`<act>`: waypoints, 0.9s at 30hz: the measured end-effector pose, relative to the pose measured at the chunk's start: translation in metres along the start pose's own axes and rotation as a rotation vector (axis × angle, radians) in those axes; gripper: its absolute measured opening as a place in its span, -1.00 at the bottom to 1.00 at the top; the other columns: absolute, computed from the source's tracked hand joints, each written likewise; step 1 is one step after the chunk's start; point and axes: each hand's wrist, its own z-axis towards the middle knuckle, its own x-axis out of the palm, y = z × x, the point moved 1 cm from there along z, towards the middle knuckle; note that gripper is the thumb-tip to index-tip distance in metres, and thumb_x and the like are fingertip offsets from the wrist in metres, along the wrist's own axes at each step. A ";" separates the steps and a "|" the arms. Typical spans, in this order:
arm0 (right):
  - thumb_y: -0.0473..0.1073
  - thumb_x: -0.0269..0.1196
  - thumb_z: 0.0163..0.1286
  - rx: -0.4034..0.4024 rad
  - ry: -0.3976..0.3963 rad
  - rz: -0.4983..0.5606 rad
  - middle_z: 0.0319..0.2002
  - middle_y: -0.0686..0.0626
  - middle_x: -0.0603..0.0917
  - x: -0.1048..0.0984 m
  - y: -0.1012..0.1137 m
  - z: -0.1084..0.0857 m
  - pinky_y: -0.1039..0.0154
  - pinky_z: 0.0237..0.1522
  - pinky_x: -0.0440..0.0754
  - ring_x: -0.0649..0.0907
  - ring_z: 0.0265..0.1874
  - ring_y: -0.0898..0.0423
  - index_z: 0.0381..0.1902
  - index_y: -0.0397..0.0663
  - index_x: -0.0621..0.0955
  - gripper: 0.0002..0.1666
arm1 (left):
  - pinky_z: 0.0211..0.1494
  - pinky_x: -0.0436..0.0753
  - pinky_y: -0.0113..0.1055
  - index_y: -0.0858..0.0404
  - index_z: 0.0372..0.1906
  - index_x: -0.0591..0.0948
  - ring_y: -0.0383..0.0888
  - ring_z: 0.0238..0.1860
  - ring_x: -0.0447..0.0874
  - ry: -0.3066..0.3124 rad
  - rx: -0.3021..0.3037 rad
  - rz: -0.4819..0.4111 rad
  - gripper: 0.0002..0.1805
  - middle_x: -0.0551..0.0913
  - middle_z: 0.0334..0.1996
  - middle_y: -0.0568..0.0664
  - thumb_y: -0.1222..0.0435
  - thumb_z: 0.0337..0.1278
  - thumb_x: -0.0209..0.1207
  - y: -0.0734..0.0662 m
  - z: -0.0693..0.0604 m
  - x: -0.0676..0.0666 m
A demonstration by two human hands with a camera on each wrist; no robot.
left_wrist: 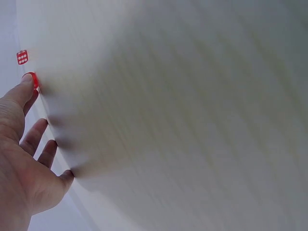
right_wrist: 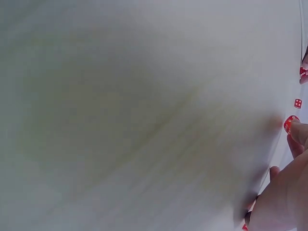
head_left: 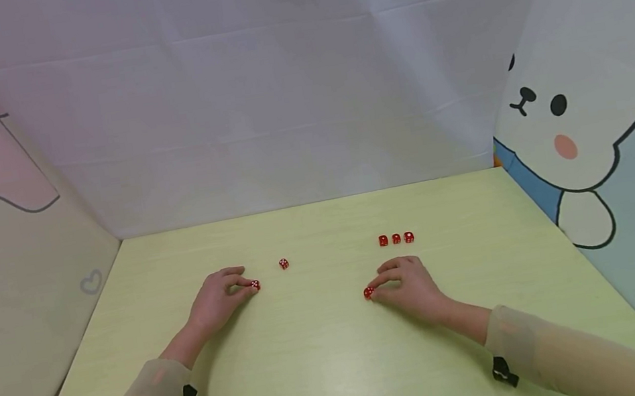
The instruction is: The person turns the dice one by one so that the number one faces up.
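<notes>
At the left of the table, my left hand (head_left: 221,301) pinches a red die (head_left: 255,285) with white dots between thumb and fingertip. In the left wrist view that die (left_wrist: 32,80) shows partly behind the thumb. My right hand (head_left: 408,288) holds another red die (head_left: 369,293) by its fingertips, right of the table's middle. Between the hands, farther back and nearer the left one, lies a loose red die (head_left: 284,263). Beyond the right hand, three red dice (head_left: 396,239) stand side by side in a short row.
The pale yellow tabletop (head_left: 316,360) reaches back to a white cloth wall (head_left: 279,95). A side panel with a cartoon bear (head_left: 589,133) rises on the right, and a pink and cream panel (head_left: 10,268) on the left. Both sleeves carry a black clip near the cuff.
</notes>
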 end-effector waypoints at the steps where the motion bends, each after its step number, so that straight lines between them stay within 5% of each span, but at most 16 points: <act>1: 0.00 0.51 0.26 -0.004 -0.001 -0.001 0.12 0.03 0.61 0.000 -0.001 0.000 -0.17 0.29 0.36 0.32 0.31 -0.14 -0.26 0.28 0.83 -0.91 | 0.42 0.32 0.24 0.21 -0.15 0.80 0.31 0.36 0.39 0.000 0.000 -0.001 -0.78 0.58 0.28 0.21 0.14 0.30 0.37 0.000 0.000 0.000; 27: -0.08 0.51 0.25 -0.101 -0.022 -0.072 0.10 -0.01 0.61 -0.007 -0.006 -0.007 -0.12 0.29 0.40 0.34 0.29 -0.13 -0.27 0.20 0.82 -0.91 | 0.42 0.31 0.25 0.21 -0.14 0.80 0.31 0.36 0.38 0.004 0.001 -0.016 -0.79 0.58 0.28 0.21 0.16 0.30 0.37 -0.003 0.000 -0.003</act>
